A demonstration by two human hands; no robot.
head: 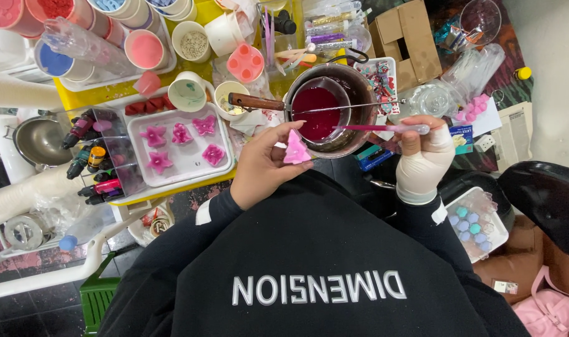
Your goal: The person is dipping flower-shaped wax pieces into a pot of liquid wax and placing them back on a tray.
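Hands over workbench, left hand [259,168] gripping pink wax piece [295,150], right hand [425,156] gripping pipette [384,128]

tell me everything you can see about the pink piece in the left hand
The pink piece is small, roughly triangular with a scalloped lower edge, like a moulded flower or tree shape. It looks waxy or soapy, pale matte pink, whole and dry. The bare left hand pinches it between thumb and fingertips, point upward, above the dark sweatshirt and just in front of the metal pot of dark red liquid. Nothing else touches it.
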